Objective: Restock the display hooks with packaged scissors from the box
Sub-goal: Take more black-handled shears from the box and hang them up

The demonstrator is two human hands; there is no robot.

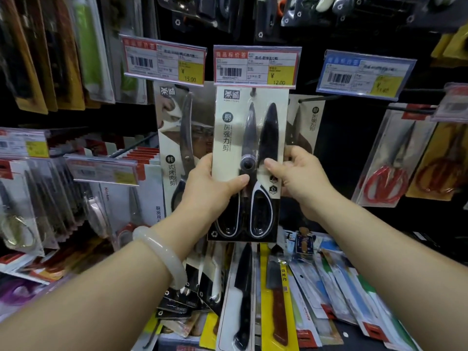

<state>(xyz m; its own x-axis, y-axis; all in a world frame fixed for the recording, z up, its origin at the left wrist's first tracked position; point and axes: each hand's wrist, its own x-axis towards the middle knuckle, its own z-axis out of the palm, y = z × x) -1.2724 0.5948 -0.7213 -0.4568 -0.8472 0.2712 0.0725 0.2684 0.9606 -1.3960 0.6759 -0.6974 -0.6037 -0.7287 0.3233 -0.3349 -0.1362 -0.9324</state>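
The scene is lit unevenly from above and in front: the centre is bright, while the upper corners and the right background are left in deep shadow. Soft glare is seen on the clear plastic of the scissors pack (pixel 249 163) and on the price tag (pixel 255 65) above it. Strong wide-angle distortion is shown at the edges, where the forearms are stretched. The left side of the frame is blurred and smeared; fine print is rendered soft throughout.

A carded pack of black-and-white-handled kitchen scissors (pixel 249 163) stands upright, blades up, its top at the display hook (pixel 253 92).
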